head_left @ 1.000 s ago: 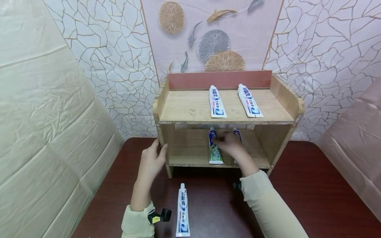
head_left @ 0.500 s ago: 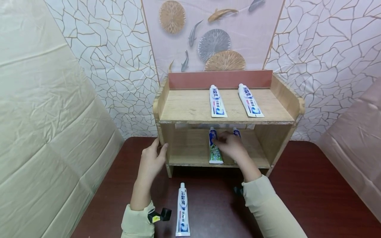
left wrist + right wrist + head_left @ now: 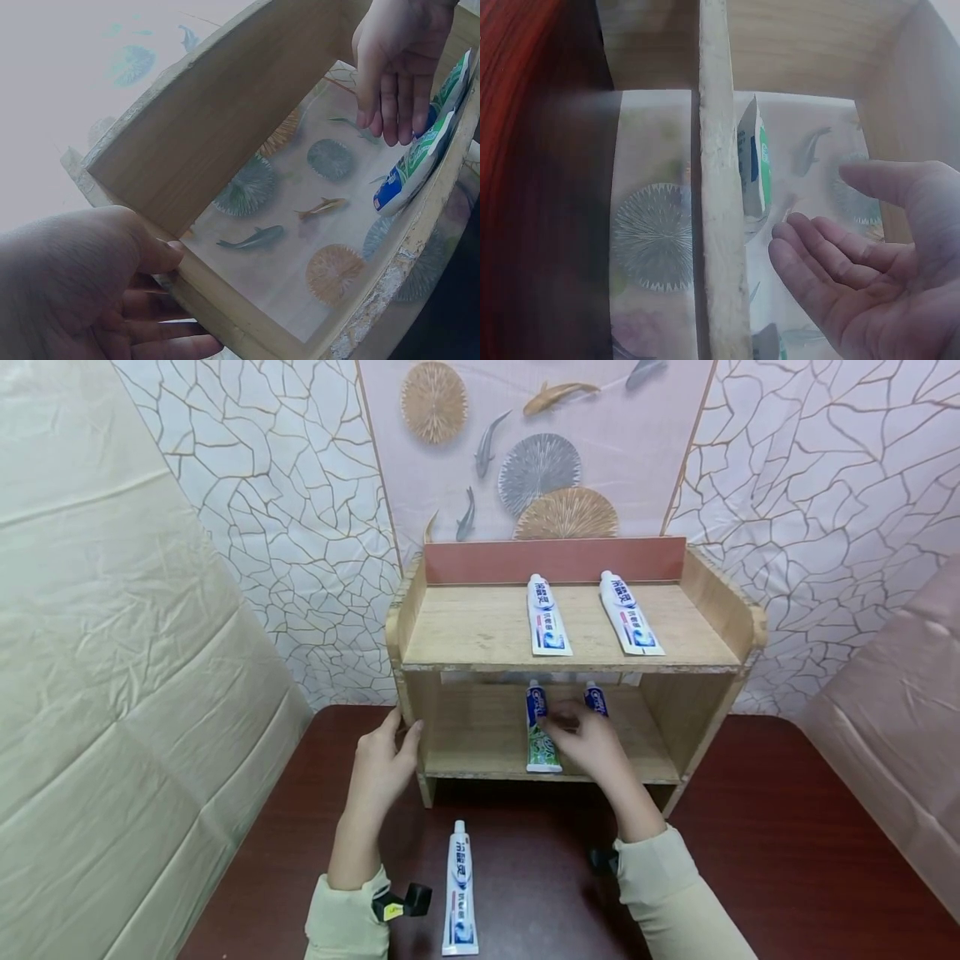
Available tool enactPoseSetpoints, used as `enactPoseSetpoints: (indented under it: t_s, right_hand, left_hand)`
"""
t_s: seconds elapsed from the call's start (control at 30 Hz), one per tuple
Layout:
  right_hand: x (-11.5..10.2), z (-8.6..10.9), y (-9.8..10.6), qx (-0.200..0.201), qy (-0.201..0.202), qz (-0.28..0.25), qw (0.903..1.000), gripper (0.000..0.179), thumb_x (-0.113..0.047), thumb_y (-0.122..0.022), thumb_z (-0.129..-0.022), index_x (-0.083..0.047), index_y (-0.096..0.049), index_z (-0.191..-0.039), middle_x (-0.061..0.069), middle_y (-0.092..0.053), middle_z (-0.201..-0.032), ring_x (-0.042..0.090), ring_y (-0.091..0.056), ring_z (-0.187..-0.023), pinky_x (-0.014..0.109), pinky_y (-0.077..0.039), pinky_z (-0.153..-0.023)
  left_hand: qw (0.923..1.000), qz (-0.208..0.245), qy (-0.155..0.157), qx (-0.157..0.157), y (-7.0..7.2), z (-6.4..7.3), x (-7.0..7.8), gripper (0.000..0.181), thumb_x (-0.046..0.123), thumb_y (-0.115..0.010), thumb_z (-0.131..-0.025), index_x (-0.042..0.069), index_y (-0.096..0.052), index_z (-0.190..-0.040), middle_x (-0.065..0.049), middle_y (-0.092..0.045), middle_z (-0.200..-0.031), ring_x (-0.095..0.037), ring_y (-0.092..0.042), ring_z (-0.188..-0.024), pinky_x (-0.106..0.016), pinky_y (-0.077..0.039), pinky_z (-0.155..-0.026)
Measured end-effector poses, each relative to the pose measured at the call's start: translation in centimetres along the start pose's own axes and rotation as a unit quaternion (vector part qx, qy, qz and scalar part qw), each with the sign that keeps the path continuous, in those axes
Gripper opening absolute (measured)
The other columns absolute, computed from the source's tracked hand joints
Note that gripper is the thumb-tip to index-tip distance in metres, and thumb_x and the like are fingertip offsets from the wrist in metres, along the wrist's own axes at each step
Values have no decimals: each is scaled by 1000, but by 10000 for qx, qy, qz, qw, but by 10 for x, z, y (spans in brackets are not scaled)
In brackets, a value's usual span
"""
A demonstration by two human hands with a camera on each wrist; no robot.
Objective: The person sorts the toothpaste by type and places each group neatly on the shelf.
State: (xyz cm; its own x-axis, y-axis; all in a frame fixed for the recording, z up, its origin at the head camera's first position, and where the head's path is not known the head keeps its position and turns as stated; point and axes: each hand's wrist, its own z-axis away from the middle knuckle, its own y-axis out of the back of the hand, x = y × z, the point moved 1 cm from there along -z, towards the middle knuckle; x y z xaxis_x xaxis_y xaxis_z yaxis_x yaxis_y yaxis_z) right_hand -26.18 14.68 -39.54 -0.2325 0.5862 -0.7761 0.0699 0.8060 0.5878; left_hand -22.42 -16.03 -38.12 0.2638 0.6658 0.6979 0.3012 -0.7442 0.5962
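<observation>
My left hand [image 3: 381, 768] grips the left side panel of a two-level wooden shelf [image 3: 465, 631], thumb on the near face, other fingers round the outside. Inside the lower level, my right hand [image 3: 598, 750] hovers with loosely bent fingers; the right wrist view shows nothing between thumb and fingers. Just left of it lies a blue and green toothpaste tube [image 3: 543, 753], overlapped by the fingertips in the head view. A second such toothpaste tube [image 3: 596, 699] shows its blue cap end behind the hand, the rest hidden.
On the upper level lie two white toothpaste tubes [image 3: 550, 622] side by side, caps to the back. Another white toothpaste tube [image 3: 461, 893] rests on the dark red table [image 3: 525, 860] in front of the shelf. A patterned cloth [image 3: 285, 527] hangs behind.
My right hand has drawn back slightly toward the front, showing more of the right-hand blue tube. The left hand and the tubes stay nearly where they were.
</observation>
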Motion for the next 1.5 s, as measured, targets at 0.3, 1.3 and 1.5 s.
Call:
enactPoseSetpoints:
  t_s: [0.3, 1.3, 1.5]
  right_hand:
    - [0, 10, -2, 384, 136, -212, 9989, 41, -33, -69, -96, -1, -67, -122, 14, -70, -116, 32, -67, -107, 47, -53, -92]
    - [-8, 32, -8, 422, 59, -498, 9978, 34, -29, -72, -94, -3, -70, -116, 8, -73, -106, 24, -70, -98, 42, -56, -87]
    - [-15, 38, -16, 260, 144, -693, 9972, 34, -30, -73, -94, -3, -70, -115, 6, -73, -104, 21, -69, -96, 40, -56, -87]
  left_hand:
    - [10000, 13, -46, 4, -1, -1, 0, 42, 31, -58, -103, 4, -60, -135, -13, -72, -114, -27, -69, -100, -46, -55, -83]
    - [10000, -36, 0, 72, -1, -1, -2, 39, 32, -60, -102, 6, -62, -130, -13, -73, -111, -29, -69, -101, -48, -53, -85]
    - [10000, -16, 28, -12, 0, -1, -1, 41, 32, -59, -102, 5, -60, -133, -14, -72, -114, -29, -68, -105, -49, -53, -87]
